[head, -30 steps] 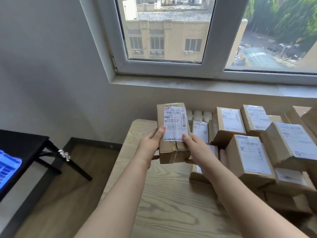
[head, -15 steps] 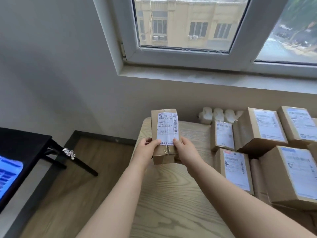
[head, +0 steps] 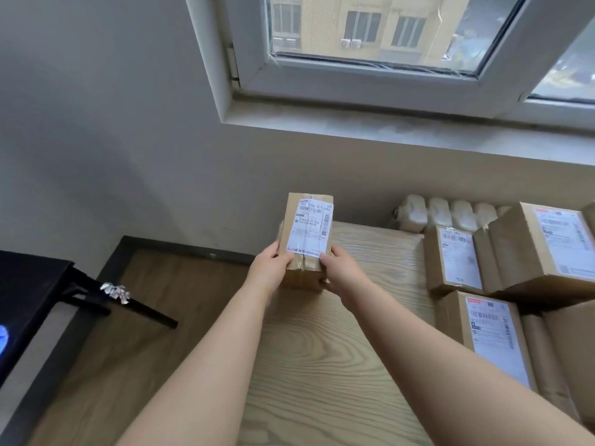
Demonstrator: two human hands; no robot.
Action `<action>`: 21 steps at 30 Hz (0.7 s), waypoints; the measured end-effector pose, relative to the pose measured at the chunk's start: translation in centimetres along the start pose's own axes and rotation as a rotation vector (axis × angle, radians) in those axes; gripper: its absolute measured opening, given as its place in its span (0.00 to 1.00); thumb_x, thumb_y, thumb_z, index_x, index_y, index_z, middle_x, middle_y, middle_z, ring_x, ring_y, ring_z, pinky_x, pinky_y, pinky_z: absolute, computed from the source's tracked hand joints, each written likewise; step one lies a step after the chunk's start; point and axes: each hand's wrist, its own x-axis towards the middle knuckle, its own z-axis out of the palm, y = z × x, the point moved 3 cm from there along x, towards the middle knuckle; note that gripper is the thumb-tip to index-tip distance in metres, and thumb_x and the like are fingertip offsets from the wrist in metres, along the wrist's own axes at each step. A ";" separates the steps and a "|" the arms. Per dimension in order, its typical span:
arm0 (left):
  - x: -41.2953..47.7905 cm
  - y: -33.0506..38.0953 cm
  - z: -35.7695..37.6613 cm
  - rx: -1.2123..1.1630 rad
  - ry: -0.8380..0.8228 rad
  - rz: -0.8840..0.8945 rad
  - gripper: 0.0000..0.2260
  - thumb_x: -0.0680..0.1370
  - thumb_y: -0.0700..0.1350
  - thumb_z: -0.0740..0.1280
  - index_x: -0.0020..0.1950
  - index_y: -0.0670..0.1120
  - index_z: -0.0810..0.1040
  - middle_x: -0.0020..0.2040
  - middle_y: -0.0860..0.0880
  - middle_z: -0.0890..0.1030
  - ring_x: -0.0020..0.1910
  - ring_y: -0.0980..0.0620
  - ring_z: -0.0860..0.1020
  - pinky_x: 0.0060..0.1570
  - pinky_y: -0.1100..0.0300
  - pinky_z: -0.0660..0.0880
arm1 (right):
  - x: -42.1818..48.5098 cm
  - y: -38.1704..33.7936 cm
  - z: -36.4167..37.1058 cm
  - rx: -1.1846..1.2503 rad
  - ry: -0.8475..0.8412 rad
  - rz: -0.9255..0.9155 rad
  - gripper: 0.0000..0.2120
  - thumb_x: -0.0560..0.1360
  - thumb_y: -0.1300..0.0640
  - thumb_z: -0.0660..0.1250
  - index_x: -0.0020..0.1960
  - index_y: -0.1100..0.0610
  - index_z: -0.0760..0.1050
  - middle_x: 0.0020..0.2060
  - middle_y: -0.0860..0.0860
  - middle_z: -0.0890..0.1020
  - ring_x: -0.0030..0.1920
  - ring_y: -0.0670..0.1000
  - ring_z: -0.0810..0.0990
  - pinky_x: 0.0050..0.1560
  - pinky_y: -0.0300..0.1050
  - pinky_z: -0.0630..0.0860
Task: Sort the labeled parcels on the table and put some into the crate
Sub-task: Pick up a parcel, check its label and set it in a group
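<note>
Left hand [head: 269, 272] and right hand [head: 342, 271] grip opposite sides of a small labeled cardboard parcel [head: 307, 239], held upright above the far left corner of the wooden table [head: 322, 365]; stacked parcels [head: 495, 284] occupy the table's right side.

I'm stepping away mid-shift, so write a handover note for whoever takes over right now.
Left hand and right hand both grip one labeled parcel, label toward the camera, over the far left end of the wooden table.
Other parcels are stacked on its right side.
A blue sliver on the black table may be the crate.
Done: one parcel in hand.
Left: place it, sort the rest.
</note>
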 end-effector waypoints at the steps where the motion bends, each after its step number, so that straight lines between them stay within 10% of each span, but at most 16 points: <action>1: 0.2 -0.2 0.0 0.016 -0.004 0.009 0.17 0.83 0.46 0.62 0.71 0.57 0.76 0.61 0.56 0.83 0.61 0.52 0.80 0.66 0.48 0.76 | 0.2 0.1 0.2 0.002 0.003 -0.003 0.16 0.84 0.61 0.55 0.68 0.52 0.74 0.53 0.49 0.83 0.45 0.49 0.79 0.50 0.48 0.77; 9: -0.7 0.4 -1.0 0.111 0.078 -0.009 0.29 0.83 0.52 0.65 0.82 0.47 0.61 0.79 0.47 0.67 0.75 0.47 0.68 0.74 0.50 0.66 | -0.8 -0.3 -0.4 -0.075 0.043 -0.020 0.15 0.84 0.59 0.56 0.69 0.53 0.72 0.53 0.46 0.79 0.47 0.43 0.77 0.48 0.40 0.75; 13: -2.3 1.7 -1.2 0.194 0.144 0.036 0.28 0.84 0.51 0.64 0.82 0.49 0.61 0.80 0.47 0.65 0.77 0.45 0.66 0.74 0.48 0.66 | -2.1 -0.5 -1.7 -0.126 0.079 0.007 0.24 0.85 0.55 0.60 0.79 0.57 0.62 0.69 0.53 0.74 0.67 0.56 0.74 0.70 0.53 0.72; 18: -5.4 5.2 0.8 0.294 0.198 0.244 0.18 0.83 0.42 0.59 0.72 0.52 0.74 0.70 0.49 0.76 0.59 0.48 0.76 0.56 0.53 0.74 | -5.8 -1.0 -5.1 -0.061 0.127 -0.024 0.21 0.84 0.55 0.61 0.76 0.57 0.68 0.54 0.54 0.78 0.60 0.58 0.78 0.64 0.54 0.75; 21: -7.3 7.0 3.4 0.301 0.133 0.299 0.22 0.83 0.43 0.60 0.77 0.52 0.71 0.75 0.50 0.72 0.70 0.48 0.73 0.64 0.57 0.70 | -8.4 -1.2 -8.2 -0.021 0.167 -0.065 0.16 0.83 0.57 0.62 0.70 0.58 0.73 0.56 0.57 0.80 0.59 0.60 0.80 0.67 0.56 0.75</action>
